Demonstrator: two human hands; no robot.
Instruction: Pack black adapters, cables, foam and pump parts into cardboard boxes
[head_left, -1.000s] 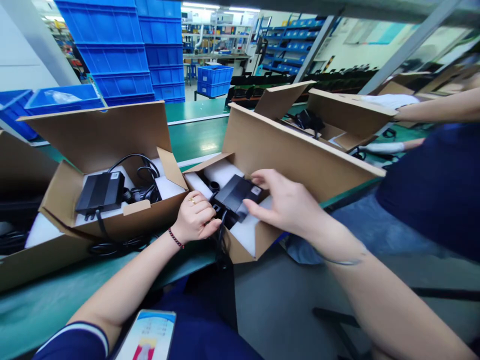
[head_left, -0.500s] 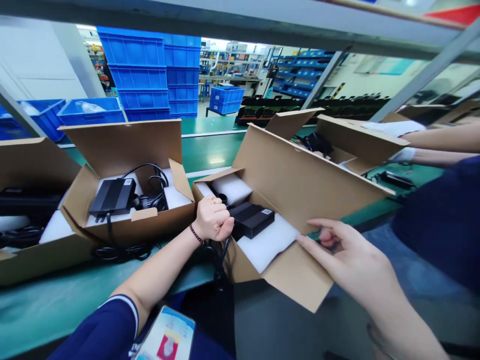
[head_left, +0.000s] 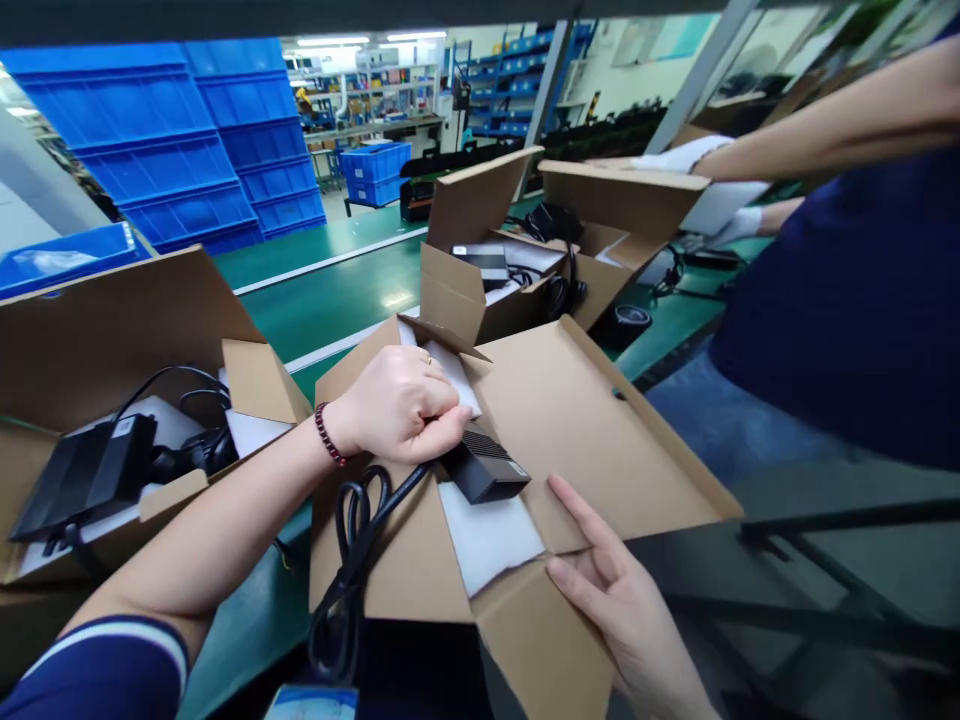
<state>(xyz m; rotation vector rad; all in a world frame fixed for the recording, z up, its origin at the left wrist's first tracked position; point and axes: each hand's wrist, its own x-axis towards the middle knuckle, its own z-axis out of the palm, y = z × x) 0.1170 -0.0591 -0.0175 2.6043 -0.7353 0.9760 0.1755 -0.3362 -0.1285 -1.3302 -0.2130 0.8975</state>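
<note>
My left hand [head_left: 397, 405] reaches into an open cardboard box, its fingers closed over the black cable [head_left: 358, 568] where it meets a black power adapter [head_left: 484, 468]. The adapter lies on white foam padding [head_left: 489, 535] just past my fingertips. The box's brown lid [head_left: 592, 430] is folded down across most of the inside, hiding the rest of the contents. Coils of cable rest on the box's near flap [head_left: 405, 560]. My right hand [head_left: 611, 600] is at the lower edge of the lid, fingers against the cardboard.
A green conveyor belt [head_left: 330, 290] carries more open boxes: one at left [head_left: 112, 340] and one beyond [head_left: 450, 290], both with black adapters and cables. A co-worker's arms [head_left: 825, 140] reach in at upper right. Blue crates [head_left: 172, 160] stand stacked behind.
The box's lid has swung down toward me over the foam. The cable now lies on the near flap. My right hand has moved down to the lid's lower edge, and the view has turned left.
</note>
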